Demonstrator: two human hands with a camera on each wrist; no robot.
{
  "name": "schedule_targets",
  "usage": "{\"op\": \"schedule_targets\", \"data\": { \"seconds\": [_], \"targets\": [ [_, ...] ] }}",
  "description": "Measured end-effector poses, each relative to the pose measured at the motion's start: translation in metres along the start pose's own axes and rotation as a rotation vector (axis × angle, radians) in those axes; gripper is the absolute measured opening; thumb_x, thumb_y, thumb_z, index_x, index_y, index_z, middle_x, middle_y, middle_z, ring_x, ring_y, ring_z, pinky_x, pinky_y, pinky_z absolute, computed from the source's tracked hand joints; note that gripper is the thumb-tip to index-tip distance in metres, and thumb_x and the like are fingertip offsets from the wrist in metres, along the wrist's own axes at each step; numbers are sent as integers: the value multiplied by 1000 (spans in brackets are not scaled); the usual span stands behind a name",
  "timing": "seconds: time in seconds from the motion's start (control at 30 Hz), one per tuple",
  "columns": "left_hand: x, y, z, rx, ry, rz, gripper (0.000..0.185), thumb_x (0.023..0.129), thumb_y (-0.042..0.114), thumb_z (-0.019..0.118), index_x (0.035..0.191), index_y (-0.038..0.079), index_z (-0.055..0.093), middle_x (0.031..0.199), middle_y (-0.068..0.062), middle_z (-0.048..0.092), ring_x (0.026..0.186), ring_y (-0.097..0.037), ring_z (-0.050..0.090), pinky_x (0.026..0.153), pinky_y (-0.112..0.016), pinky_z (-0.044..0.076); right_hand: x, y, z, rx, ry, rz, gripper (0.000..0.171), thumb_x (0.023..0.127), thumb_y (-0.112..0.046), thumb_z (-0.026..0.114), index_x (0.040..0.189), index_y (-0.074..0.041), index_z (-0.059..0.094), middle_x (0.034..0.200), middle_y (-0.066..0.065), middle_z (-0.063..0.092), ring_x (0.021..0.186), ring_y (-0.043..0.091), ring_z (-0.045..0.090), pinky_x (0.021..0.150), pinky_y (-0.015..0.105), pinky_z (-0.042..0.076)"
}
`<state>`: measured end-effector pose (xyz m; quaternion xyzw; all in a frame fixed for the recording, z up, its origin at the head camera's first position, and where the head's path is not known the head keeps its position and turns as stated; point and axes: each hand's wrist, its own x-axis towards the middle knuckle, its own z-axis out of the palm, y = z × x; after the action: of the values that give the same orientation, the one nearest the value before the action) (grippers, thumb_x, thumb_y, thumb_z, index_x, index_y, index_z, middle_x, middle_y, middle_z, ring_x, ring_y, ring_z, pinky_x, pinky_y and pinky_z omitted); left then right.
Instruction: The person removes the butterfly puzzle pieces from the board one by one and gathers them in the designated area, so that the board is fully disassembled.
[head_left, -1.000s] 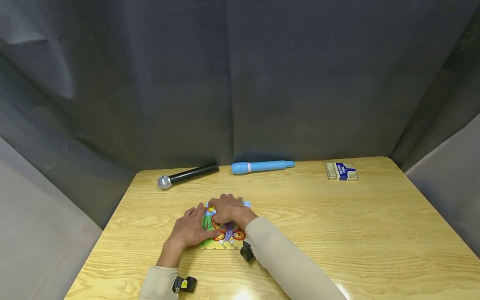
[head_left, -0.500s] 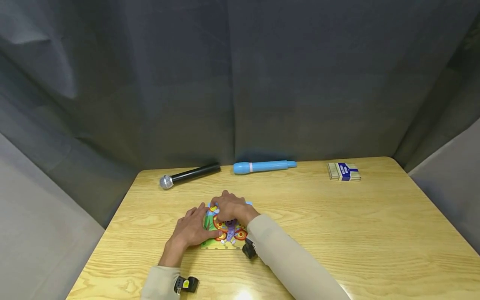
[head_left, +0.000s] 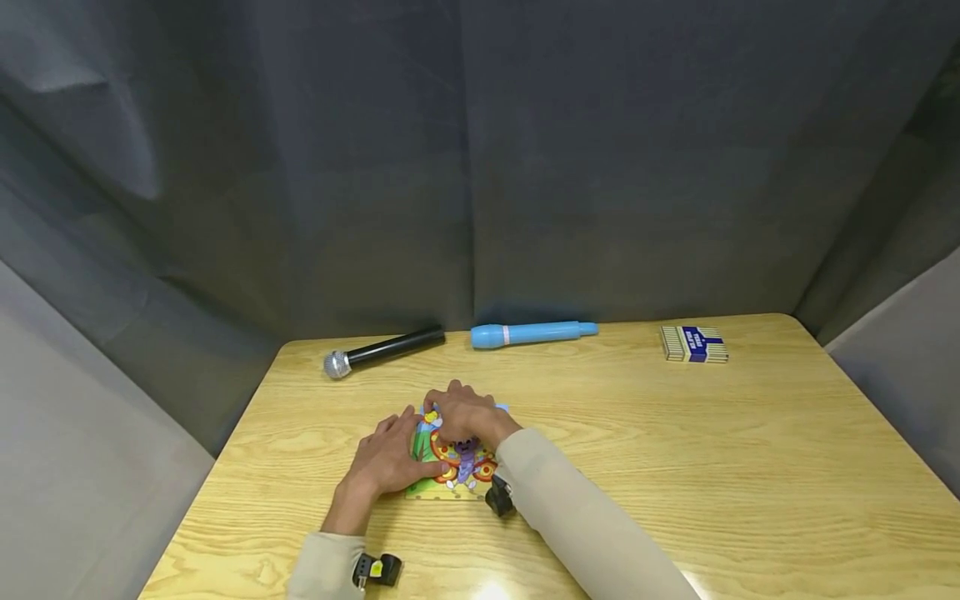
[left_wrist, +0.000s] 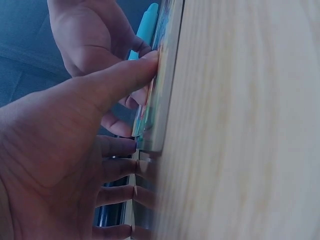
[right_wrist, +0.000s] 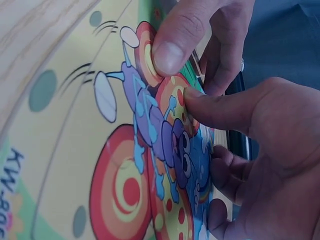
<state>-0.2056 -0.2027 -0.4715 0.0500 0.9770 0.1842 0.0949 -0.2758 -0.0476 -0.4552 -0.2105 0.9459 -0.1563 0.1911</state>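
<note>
A flat butterfly picture board, apparently a puzzle, lies on the table. My left hand rests at its left edge, thumb pressing on a lower wing. The straight fingers of that hand reach down to the tabletop beside the board. Across the far part of the picture lies my right hand. In the right wrist view its thumb presses the upper wing, while its curled fingers come down at the far edge. This hand hides much of the picture's top in the head view.
A black microphone with a silver head lies at the back left. Beside it is a blue microphone-shaped stick. A flat pack of thin sticks with a blue band lies at the back right. Dark cloth hangs behind the table.
The head view has drifted slightly, so everything sits a little further right. Against the board, my right hand has moved a touch toward the far edge; my left hand stays put.
</note>
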Motion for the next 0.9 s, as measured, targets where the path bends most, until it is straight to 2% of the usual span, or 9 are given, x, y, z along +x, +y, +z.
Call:
{"op": "schedule_targets", "data": {
  "seconds": [0.27,0.63,0.9],
  "targets": [
    [1,0,1,21,-4,0,102,74,68,68,153,14,31,161,-7,26,145,-33,27,109,-65,26,-4,4,4,40,72,-7,50,78,-34,81,121,-24,58,117,0,53,111,20,52,94,55,42],
    [1,-1,1,20,9,6,102,74,68,69,152,14,32,160,-9,28,145,-34,27,108,-66,27,-9,10,13,52,176,-87,56,79,-36,80,129,-27,58,121,0,54,111,19,53,89,49,45],
    [1,0,1,23,1,5,102,75,67,69,152,12,31,160,-8,27,145,-34,27,109,-65,27,-14,12,13,35,170,-110,55,83,-31,77,134,-29,57,124,2,54,113,21,52,88,46,43]
  ]
}}
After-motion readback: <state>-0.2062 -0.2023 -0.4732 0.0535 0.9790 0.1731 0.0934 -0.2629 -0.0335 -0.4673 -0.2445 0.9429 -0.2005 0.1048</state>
